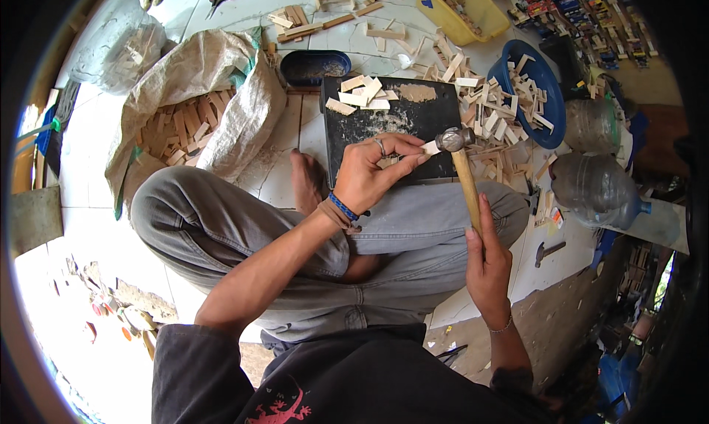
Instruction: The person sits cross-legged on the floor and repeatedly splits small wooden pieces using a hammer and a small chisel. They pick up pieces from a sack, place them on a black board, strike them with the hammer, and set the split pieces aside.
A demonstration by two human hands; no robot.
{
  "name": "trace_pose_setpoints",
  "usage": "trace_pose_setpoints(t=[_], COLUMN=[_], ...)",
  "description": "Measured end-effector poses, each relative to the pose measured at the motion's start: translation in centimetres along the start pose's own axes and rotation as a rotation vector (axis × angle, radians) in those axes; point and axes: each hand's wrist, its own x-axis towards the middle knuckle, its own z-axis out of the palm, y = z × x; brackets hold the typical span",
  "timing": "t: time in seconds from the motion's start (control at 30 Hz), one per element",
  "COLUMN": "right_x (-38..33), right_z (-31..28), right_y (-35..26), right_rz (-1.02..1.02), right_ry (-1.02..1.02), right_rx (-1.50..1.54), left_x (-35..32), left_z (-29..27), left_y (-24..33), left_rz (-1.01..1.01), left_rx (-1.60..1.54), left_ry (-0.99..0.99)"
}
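My left hand [373,169] pinches a small pale wood block [430,149] between thumb and fingers, above the right part of a black board [343,140]. Wrapped round the wooden handle of a hammer [467,182] is my right hand [487,256]. The hammer's round metal head is right against the block's far end in this view; whether the two touch, I cannot tell. Several cut wood pieces [362,94] lie in a small pile on the board's far side, with sawdust scattered around them.
Left stands an open woven sack [188,70] of wood offcuts. Right of the board, loose wood pieces spill around a blue basin [557,103]. Farther back are a dark blue tray [315,67], a yellow tub [473,29] and scissors [216,3]. Another hammer [548,253] and a plastic bottle [591,188] lie right.
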Motion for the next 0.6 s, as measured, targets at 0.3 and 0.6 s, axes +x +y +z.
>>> trace_pose_setpoints(t=[0.3, 0.6], right_x=[0.14, -0.03], right_z=[-0.46, -0.34], right_y=[-0.09, -0.38], right_rz=[0.179, 0.259], right_ry=[-0.112, -0.172], right_rx=[0.110, 0.211], left_x=[-0.11, -0.28], left_z=[0.30, 0.31], left_y=[-0.35, -0.09], left_rz=[-0.040, -0.024], left_rx=[-0.048, -0.009], left_ry=[-0.014, -0.007])
